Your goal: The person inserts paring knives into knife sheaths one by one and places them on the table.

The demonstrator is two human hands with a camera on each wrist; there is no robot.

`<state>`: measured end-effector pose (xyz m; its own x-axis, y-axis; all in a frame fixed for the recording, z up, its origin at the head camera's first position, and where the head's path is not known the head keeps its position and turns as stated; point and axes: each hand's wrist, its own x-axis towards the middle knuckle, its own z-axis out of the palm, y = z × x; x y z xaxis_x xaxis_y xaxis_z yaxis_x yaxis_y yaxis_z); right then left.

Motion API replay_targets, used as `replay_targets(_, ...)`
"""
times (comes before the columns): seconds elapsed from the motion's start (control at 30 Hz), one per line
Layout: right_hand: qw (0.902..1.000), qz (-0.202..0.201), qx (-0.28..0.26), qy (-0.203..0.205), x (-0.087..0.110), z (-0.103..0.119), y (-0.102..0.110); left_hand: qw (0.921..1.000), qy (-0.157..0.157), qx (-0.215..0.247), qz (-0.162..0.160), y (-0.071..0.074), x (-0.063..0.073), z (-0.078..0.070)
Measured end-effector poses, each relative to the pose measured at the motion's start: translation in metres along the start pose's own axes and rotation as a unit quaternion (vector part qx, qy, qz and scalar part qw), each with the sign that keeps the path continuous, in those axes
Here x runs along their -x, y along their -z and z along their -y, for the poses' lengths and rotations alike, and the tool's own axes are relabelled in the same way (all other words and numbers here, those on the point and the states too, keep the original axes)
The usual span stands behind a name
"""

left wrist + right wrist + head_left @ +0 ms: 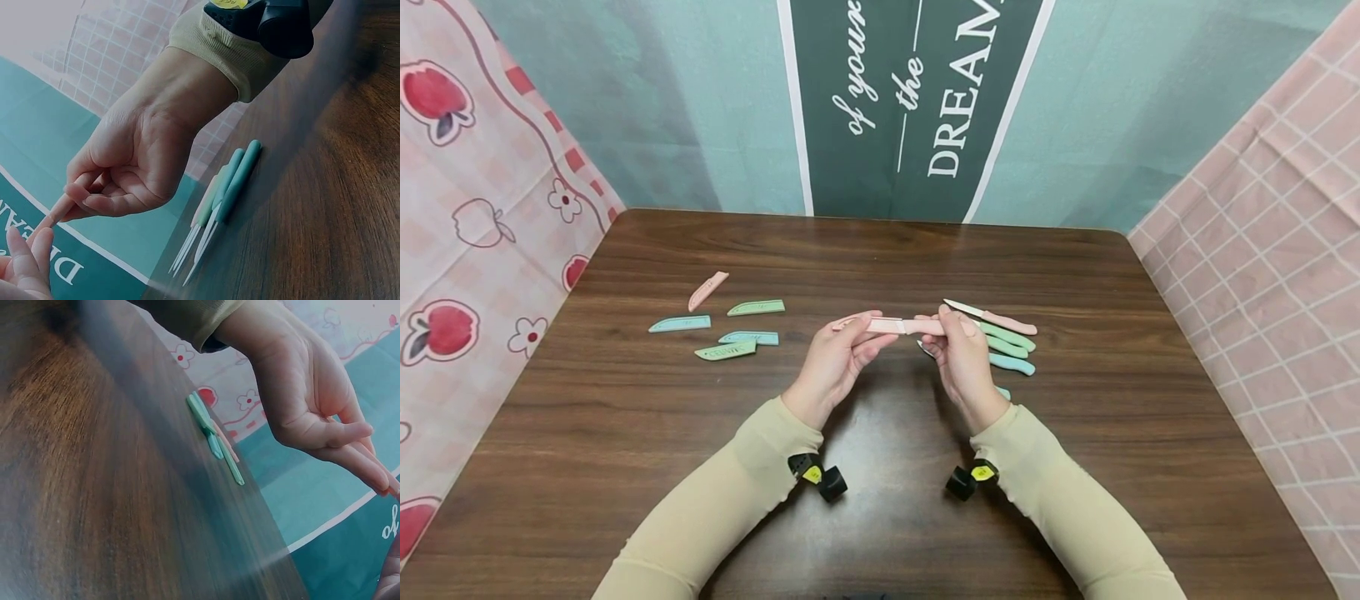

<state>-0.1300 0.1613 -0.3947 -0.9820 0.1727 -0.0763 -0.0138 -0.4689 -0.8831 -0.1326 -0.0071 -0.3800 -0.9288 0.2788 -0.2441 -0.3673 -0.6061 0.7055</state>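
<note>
Over the middle of the table, my left hand [838, 358] pinches a pink blade sheath [886, 326] between thumb and fingers. My right hand [962, 358] grips the pink handle of a paring knife [922, 327]. Knife and sheath are in line, and the blade is at least mostly covered by the sheath. Beside and beneath the right hand lie a pink-handled knife [1011, 323], green-handled knives [1009, 342] and a blue-handled knife [1013, 363], partly hidden by that hand. The left wrist view shows the right hand [144, 156] from the side, curled on the handle.
Left of the hands lie loose sheaths: a pink one [707, 292], green ones [756, 307] [726, 350] and blue ones [680, 323] [765, 338]. One green sheath overlaps a blue one. The brown wooden table [880, 258] meets hanging cloths at its back and sides.
</note>
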Motion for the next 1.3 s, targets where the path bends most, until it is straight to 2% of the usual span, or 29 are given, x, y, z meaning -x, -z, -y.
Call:
replay_targets(0.13,0.9998,0.015,-0.012,0.000,-0.003,0.008,0.002,0.9993,-0.003,-0.038,0.003,-0.002,-0.003,-0.003)
replay_targets(0.23,0.9993,0.029,-0.023,0.004,-0.005,0.017,0.007,0.9953,-0.013,-0.096,0.001,-0.001,-0.008,-0.009)
replay_targets(0.3,0.9988,0.042,-0.023,0.001,-0.007,0.025,0.012,0.9911,-0.024,-0.130,-0.014,0.001,-0.013,-0.015)
replay_targets(0.43,0.9986,0.052,0.001,-0.005,-0.009,0.040,0.027,0.9818,-0.033,-0.176,-0.063,0.011,-0.031,-0.031)
replay_targets(0.53,0.9994,0.033,0.004,-0.005,-0.010,0.049,0.041,0.9726,-0.028,-0.212,-0.092,0.018,-0.049,-0.040)
replay_targets(0.63,0.9997,0.020,0.002,-0.013,-0.010,0.053,0.054,0.9628,-0.014,-0.246,-0.110,0.024,-0.065,-0.042)
replay_targets(0.73,0.9996,0.012,0.004,-0.024,-0.009,0.055,0.065,0.9590,0.005,-0.254,-0.126,0.028,-0.079,-0.040)
replay_targets(0.9,0.9996,0.004,-0.011,-0.026,-0.009,0.066,0.082,0.9535,0.025,-0.275,-0.121,0.030,-0.092,-0.037)
replay_targets(0.93,0.9996,0.003,-0.014,-0.024,-0.010,0.069,0.086,0.9498,0.027,-0.290,-0.115,0.030,-0.094,-0.037)
replay_targets(1.0,0.9999,0.004,0.003,-0.015,-0.013,0.074,0.094,0.9370,0.021,-0.333,-0.105,0.032,-0.097,-0.038)
replay_targets(1.03,0.9995,0.007,0.029,-0.010,-0.015,0.076,0.099,0.9266,0.016,-0.363,-0.098,0.033,-0.098,-0.039)
replay_targets(1.07,0.9974,0.012,0.070,-0.003,-0.017,0.078,0.104,0.9093,0.007,-0.406,-0.091,0.034,-0.099,-0.040)
replay_targets(1.1,0.9919,0.015,0.126,0.002,-0.020,0.079,0.108,0.8864,-0.004,-0.455,-0.084,0.035,-0.100,-0.041)
replay_targets(1.13,0.9808,0.022,0.194,0.010,-0.023,0.080,0.113,0.8589,-0.014,-0.506,-0.076,0.035,-0.100,-0.042)
replay_targets(1.17,0.9616,0.026,0.273,0.017,-0.026,0.080,0.118,0.8249,-0.027,-0.561,-0.068,0.036,-0.101,-0.044)
replay_targets(1.2,0.9349,0.033,0.353,0.023,-0.029,0.079,0.122,0.7867,-0.038,-0.613,-0.059,0.036,-0.103,-0.045)
replay_targets(1.27,0.8674,0.049,0.494,0.033,-0.035,0.079,0.130,0.7105,-0.050,-0.700,-0.048,0.034,-0.104,-0.046)
replay_targets(1.3,0.8348,0.059,0.546,0.035,-0.039,0.078,0.133,0.6788,-0.053,-0.731,-0.045,0.033,-0.105,-0.046)
